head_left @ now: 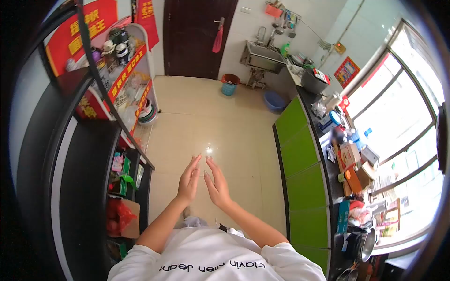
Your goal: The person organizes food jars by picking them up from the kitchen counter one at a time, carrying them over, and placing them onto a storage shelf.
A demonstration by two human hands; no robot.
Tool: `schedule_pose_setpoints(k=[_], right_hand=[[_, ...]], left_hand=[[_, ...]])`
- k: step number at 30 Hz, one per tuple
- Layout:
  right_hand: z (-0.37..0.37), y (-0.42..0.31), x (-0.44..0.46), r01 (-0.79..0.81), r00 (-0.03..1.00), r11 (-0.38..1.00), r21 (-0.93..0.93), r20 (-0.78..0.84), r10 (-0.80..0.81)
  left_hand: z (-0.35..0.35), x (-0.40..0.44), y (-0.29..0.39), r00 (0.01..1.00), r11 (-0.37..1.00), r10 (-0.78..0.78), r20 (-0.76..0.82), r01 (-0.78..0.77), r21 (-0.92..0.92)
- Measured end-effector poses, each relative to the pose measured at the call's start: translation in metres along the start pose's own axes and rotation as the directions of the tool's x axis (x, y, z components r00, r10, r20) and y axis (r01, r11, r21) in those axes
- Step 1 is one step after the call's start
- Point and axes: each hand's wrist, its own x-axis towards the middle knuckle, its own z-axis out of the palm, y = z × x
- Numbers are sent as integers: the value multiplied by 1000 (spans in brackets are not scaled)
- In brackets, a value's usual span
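Note:
My left hand (pixel 189 180) and my right hand (pixel 216 183) are raised in front of my body, palms facing each other with a narrow gap between them. The fingers of both are stretched out, and neither holds anything. Below them lies the beige tiled floor (pixel 187 133). Nothing else is within touch of either hand. My white T-shirt (pixel 211 248) with dark lettering fills the bottom of the view.
Green cabinets (pixel 307 187) with a cluttered black counter run along the right. Black shelves (pixel 89 187) and a rack of goods (pixel 124 70) stand left. A dark door (pixel 197 42), a blue bin (pixel 229 88), a sink (pixel 265 56) and a blue basin (pixel 274 100) are ahead.

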Motion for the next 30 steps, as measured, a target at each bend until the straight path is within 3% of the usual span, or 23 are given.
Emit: schedule_pose_setpoints(k=[1,5,7,13,19,23,25,26,30], right_hand=[[2,2,7,-13,1000,999,-35,-5,13],[6,25,27,131,987,810,-572,154,-51],[1,33,33,183,966,669,-720,259,15],[-13,48,30,8,969,483,-875,126,213],[-21,72,13,-249,959,575,-780,-114,261],[-30,100,12,-434,885,777,-456,-375,274],[-38,112,19,-481,797,861,-164,-491,352],[-44,117,24,-487,779,858,-164,-525,342],[-78,140,50,-459,741,878,-136,-603,294]], left_hand=[[-9,10,-6,998,991,26,52,-33,127],[-34,49,-12,940,800,153,305,-299,521],[-33,61,-27,935,822,118,335,-281,496],[6,81,-53,858,804,152,491,-396,444],[43,89,-64,776,726,126,618,-497,475],[65,109,-79,732,711,178,658,-558,428],[77,120,-76,794,810,103,599,-417,413],[83,125,-76,822,850,57,566,-338,405],[115,154,-86,842,812,128,524,-392,433]])
